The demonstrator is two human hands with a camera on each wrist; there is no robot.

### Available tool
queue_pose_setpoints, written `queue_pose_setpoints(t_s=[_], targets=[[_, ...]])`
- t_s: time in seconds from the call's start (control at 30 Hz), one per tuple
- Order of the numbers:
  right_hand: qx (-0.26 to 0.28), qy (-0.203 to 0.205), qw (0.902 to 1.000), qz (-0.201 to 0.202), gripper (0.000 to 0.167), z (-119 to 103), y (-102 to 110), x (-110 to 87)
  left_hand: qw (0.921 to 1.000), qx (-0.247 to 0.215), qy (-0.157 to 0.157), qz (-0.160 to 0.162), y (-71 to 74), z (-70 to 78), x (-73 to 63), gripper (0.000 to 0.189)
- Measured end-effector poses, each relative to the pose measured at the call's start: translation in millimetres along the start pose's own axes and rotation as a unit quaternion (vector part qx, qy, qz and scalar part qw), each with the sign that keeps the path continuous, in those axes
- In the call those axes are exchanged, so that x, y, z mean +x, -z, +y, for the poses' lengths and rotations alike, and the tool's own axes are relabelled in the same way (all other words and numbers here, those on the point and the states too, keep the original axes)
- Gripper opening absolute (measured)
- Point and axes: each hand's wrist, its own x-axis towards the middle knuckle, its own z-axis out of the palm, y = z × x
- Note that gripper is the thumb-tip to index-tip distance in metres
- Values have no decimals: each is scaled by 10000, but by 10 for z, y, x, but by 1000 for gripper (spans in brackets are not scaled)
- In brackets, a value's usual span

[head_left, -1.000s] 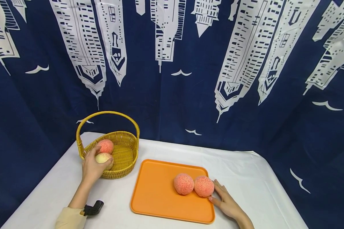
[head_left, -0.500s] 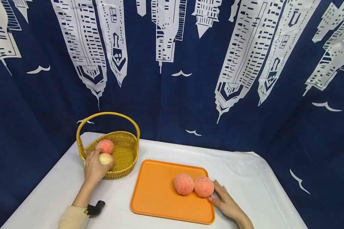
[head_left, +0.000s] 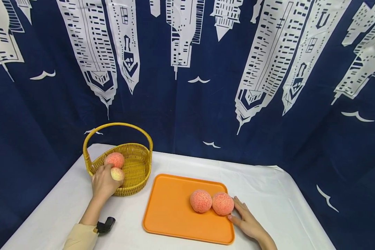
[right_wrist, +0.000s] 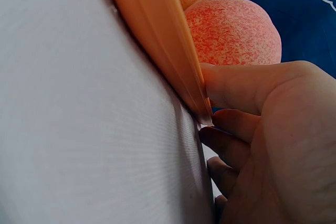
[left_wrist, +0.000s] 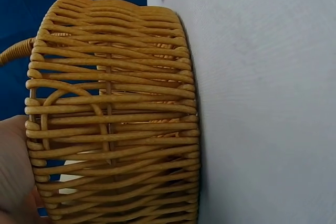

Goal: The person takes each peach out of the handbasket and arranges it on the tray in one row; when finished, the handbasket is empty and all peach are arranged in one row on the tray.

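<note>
In the head view, my left hand (head_left: pixel 103 182) reaches over the near left rim of a yellow wicker basket (head_left: pixel 136 170). Its fingers curl round a pale yellow peach (head_left: pixel 117 174), partly hidden by the hand. Beside that one in the basket lies a pinkish-red peach (head_left: pixel 114 159). On the orange tray (head_left: pixel 172 208), two more pink peaches sit side by side, a left peach (head_left: pixel 201 201) and a right peach (head_left: pixel 223 203). My right hand (head_left: pixel 248 222) rests at the tray's right edge with relaxed fingers; in the right wrist view the thumb (right_wrist: pixel 231 85) touches the rim, near a peach (right_wrist: pixel 233 32).
The basket's tall arched handle (head_left: pixel 120 124) stands above it. A white cloth (head_left: pixel 268 187) covers the table, and a dark blue curtain (head_left: pixel 187 114) with white building prints hangs behind. The woven basket wall (left_wrist: pixel 115 114) fills much of the left wrist view.
My left hand has shifted slightly right and turned over the pale peach, which now sits a little further right in the basket. The right hand and the tray peaches stay put.
</note>
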Motion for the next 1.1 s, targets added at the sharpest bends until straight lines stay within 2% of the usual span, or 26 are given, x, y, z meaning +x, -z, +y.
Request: queue_pose_setpoints(t_s=[0.27, 0.53, 0.67, 0.8, 0.97, 1.1], targets=[[46, -74, 10000, -39, 69, -12, 3, 7, 9999, -157, -58, 38, 20, 4, -2, 69], [15, 29, 10000, 16, 69, 1, -4, 6, 9954, -874, -116, 364, 66, 26, 21, 69], [-13, 52, 10000, 44, 69, 6, -4, 2, 9905, -1238, -252, 540, 112, 111, 18, 69], [-38, 71, 10000, 46, 69, 3, -4, 3, 9834, -1619, -519, 637, 156, 226, -14, 68], [-35, -8, 10000, 9, 70, -9, -2, 5, 9769, -1975, -688, 445, 225, 377, -93, 69], [-36, -82, 10000, -34, 70, -13, 4, 6, 9742, -2138, -676, 270, 253, 484, -165, 69]])
